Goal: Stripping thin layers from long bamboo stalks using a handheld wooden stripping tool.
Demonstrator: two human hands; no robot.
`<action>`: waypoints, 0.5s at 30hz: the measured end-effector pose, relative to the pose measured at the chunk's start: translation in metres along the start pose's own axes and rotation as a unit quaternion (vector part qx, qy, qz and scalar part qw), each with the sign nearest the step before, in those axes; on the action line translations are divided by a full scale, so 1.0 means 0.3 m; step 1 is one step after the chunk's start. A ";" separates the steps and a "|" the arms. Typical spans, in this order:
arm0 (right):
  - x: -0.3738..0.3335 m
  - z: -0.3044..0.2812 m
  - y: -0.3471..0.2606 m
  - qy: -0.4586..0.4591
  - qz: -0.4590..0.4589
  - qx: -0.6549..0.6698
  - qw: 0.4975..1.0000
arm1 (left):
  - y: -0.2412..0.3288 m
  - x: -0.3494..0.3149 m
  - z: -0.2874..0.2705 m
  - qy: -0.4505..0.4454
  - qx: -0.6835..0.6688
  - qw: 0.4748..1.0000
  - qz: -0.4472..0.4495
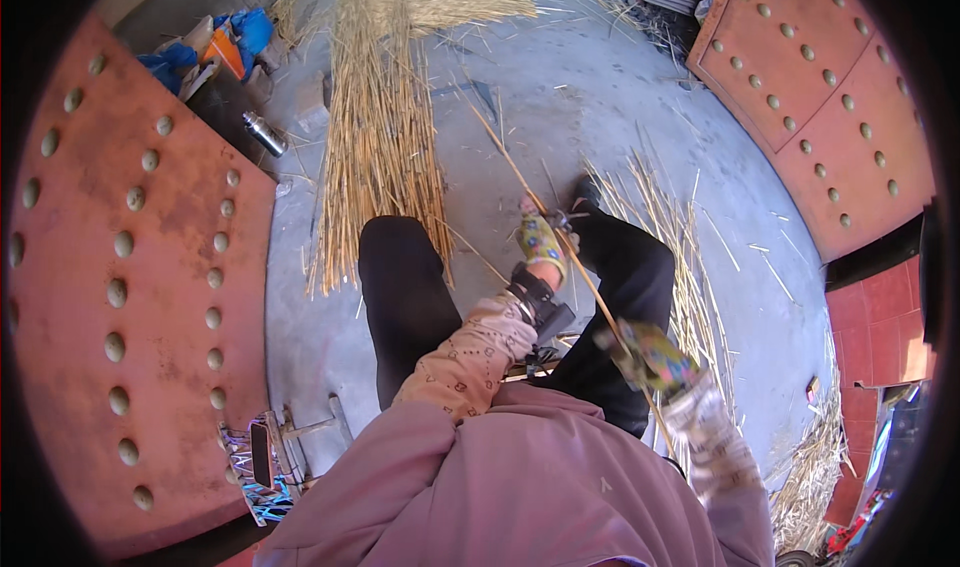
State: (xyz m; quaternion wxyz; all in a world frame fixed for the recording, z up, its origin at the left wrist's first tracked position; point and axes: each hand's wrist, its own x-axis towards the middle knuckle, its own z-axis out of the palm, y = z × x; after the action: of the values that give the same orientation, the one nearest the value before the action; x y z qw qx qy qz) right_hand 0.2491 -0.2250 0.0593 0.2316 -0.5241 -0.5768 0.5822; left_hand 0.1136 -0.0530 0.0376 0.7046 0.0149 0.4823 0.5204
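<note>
- One stalk (596,292) is slanted between two knees (402,252).
- It is gripped by one left hand (541,240), fingers closed.
- It is met by one right hand (662,360); blurred, closure cannot be told.

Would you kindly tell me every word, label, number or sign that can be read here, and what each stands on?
No word or number is clearly readable.
Pink top: a small pale mark, too small to make out.
Patterned left sleeve: little dark motifs, too small to read.
Orange package: any print is too small to read.
</note>
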 end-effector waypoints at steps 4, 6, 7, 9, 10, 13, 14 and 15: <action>0.198 0.026 -0.036 0.007 0.110 0.433 0.894 | -0.023 0.049 0.010 0.001 0.011 1.000 0.003; 0.175 0.057 -0.044 -0.007 0.120 0.444 0.888 | 0.040 0.154 -0.010 -0.002 0.025 0.999 0.038; 0.109 0.059 -0.059 0.013 0.155 0.421 0.894 | 0.053 0.189 -0.008 0.004 0.025 0.999 0.037; -0.064 0.060 0.070 0.059 0.237 0.426 0.871 | 0.086 0.229 -0.012 -0.038 0.093 0.994 0.052; -0.173 0.075 0.142 0.030 0.194 0.397 0.897 | 0.127 0.276 -0.022 -0.040 0.095 0.994 0.047; -0.426 0.086 0.208 -0.010 0.131 0.425 0.895 | 0.134 0.352 -0.028 -0.053 -0.021 0.998 0.016; -0.449 0.072 0.247 -0.028 0.139 0.474 0.869 | 0.097 0.329 -0.009 -0.071 -0.055 0.996 0.008; -0.448 0.064 0.282 -0.052 0.142 0.522 0.839 | 0.073 0.293 0.000 -0.088 -0.088 0.992 0.005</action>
State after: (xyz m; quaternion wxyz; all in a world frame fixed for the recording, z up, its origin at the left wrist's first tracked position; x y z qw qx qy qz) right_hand 0.3068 -0.3701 0.0239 0.3556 -0.3710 -0.1174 0.8498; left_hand 0.0972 0.0227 -0.0092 0.7402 0.0007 0.3708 0.5609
